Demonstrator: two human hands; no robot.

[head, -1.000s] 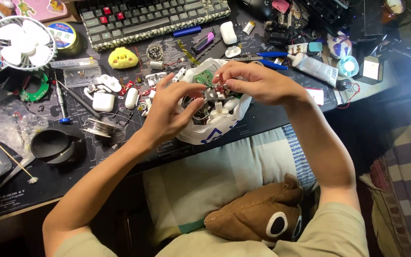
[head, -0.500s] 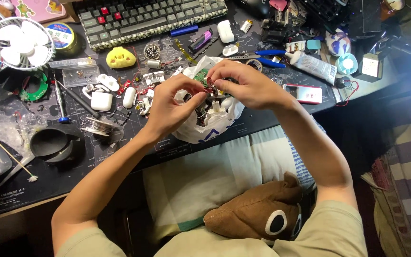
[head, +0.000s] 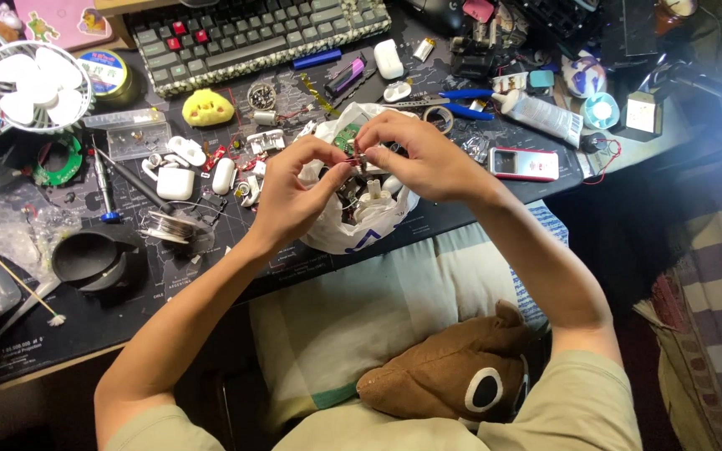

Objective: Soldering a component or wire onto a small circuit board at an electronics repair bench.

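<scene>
Both hands meet over an open white plastic bag (head: 353, 230) full of small electronic parts, at the front of the dark desk mat (head: 236, 267). My left hand (head: 294, 188) and my right hand (head: 415, 154) pinch a tiny metallic part with thin wires (head: 359, 159) between their fingertips, just above the bag's mouth. A green circuit board (head: 345, 137) shows inside the bag behind the fingers. What exactly the small part is cannot be told.
A keyboard (head: 252, 33) lies at the back. A white fan (head: 35, 83), solder spool (head: 166, 225), black bowl (head: 85, 259), white earbud cases (head: 175, 182), blue-handled pliers (head: 453, 98), and a small phone (head: 524, 163) crowd the desk. A brown plush toy (head: 453, 376) rests on a pillow in my lap.
Both hands have stayed over the bag, shifting slightly as the fingertips work the small part; the view has drifted a little. Nothing else moved.
</scene>
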